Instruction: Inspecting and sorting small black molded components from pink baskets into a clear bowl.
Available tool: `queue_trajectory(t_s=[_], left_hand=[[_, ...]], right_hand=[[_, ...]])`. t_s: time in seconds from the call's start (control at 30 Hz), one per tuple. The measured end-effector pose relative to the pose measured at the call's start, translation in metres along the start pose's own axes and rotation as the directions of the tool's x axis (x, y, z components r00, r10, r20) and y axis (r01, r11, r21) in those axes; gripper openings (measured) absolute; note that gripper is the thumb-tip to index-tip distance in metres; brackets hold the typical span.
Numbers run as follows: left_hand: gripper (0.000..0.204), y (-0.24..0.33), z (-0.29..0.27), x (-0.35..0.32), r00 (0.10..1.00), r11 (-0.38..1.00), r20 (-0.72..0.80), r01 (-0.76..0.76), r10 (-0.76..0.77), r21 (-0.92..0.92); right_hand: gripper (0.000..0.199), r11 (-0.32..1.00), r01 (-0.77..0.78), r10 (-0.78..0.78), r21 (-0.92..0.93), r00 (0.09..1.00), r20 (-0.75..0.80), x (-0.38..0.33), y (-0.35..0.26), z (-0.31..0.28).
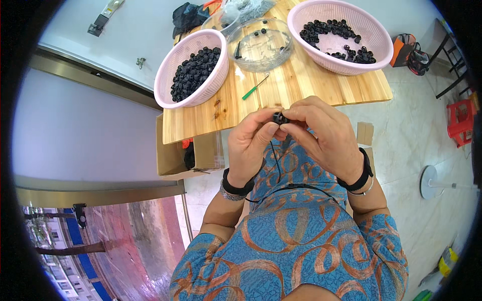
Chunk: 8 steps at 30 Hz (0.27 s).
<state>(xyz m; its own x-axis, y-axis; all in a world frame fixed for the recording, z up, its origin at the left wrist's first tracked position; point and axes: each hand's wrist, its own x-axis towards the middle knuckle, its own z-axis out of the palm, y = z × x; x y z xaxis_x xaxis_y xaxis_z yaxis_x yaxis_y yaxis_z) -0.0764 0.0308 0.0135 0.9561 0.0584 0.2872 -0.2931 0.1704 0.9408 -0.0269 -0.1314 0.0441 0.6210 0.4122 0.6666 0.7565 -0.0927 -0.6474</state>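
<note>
A small round black plastic part (279,118) sits between my two hands, just off the near edge of the wooden table (271,93). My left hand (249,140) pinches it from the left with thumb and forefinger. From the right, the thumb and fingers of my right hand (324,131) close on the same part. Its fine detail is too small to make out. Beyond my hands lies a screwdriver (256,86) with a green handle. A pink basket (221,75) at the left holds a heap of black parts (195,74).
At the far right, another pink basket (384,47) holds scattered black parts. Between the baskets stands a clear round tray (261,64) with several black pieces. A cardboard box (208,155) is under the table's left side. A red stool (459,120) stands on the floor at right.
</note>
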Motion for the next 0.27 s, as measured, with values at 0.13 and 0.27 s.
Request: queue_trajectory(t_s=[0.13,0.27], left_hand=[[0.025,0.0034,0.0013,0.0016,1.0,0.995,0.008,-0.023,0.023,0.099],[0.026,0.0023,-0.0016,0.0018,0.999,0.986,0.022,-0.045,0.042,0.159]], right_hand=[[0.017,1.0,0.018,-0.018,-0.007,1.0,0.001,0.0007,0.0023,-0.0003],[0.016,0.998,-0.039,0.038,0.048,0.999,0.018,0.0009,0.0024,0.0]])
